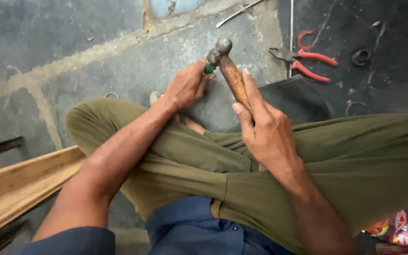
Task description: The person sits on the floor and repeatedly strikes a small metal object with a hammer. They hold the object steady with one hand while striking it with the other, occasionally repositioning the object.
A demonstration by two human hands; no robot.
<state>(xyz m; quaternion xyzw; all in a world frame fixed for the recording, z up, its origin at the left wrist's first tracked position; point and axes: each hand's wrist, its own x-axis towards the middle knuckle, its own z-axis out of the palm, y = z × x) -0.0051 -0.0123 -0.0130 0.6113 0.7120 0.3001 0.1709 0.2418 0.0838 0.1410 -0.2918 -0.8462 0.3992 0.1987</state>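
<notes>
While person sat cross-legged on floor, head view showed right hand [265,130] wrapped round wooden handle of hammer [226,66]. Left hand [185,87] pinched small green-tipped thing [208,68] right at hammer head. Hammer could slip, bang fingers or knee. Red pliers [308,59] lay nearby.

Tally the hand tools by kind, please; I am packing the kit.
Hammer, gripped by the right hand: 1
Green-handled tool in the left hand, kind unclear: 1
Red pliers on the floor: 1
Total: 3
</notes>
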